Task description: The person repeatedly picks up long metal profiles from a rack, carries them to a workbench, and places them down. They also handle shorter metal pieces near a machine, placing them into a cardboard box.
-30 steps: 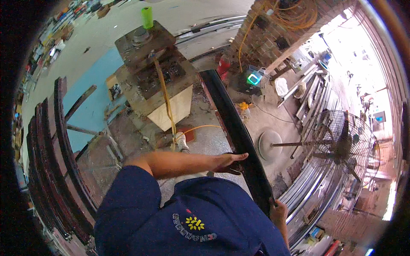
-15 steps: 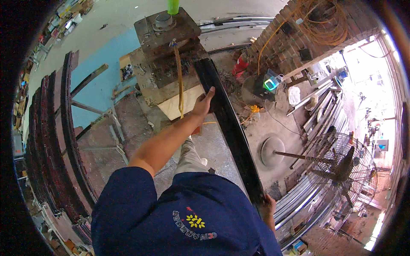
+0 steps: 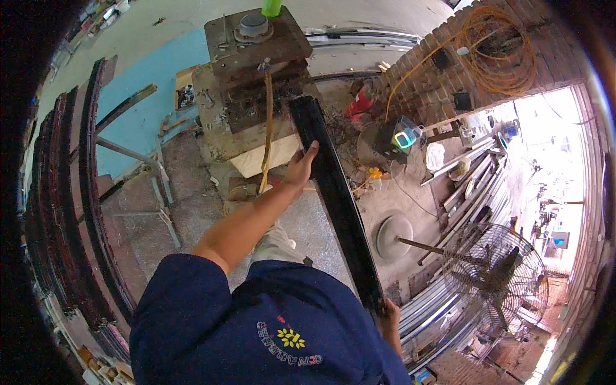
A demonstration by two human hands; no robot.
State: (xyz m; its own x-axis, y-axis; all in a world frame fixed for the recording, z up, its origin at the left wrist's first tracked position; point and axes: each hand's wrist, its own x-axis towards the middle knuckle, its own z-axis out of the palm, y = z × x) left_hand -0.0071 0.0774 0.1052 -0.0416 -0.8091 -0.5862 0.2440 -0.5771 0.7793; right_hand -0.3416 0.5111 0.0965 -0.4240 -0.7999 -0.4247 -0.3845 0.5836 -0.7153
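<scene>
Left hand (image 3: 300,168) has moved up the mid-frame black bar (image 3: 339,196); it and right hand (image 3: 390,314) curl fingers round; slackening risks dropping.

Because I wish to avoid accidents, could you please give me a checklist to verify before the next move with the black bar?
1. Left hand holding the black bar: ok, thumb along its left edge.
2. Right hand at the bar's near end: ok, though its fingers are partly hidden.
3. Hands protected: not ok, both are bare.
4. Bar apart from the fan: ok, floor shows between them.
5. Bar's far end free of the machine: cannot tell, they overlap in this view.
6. Fan blades stopped: cannot tell from this picture.
</scene>
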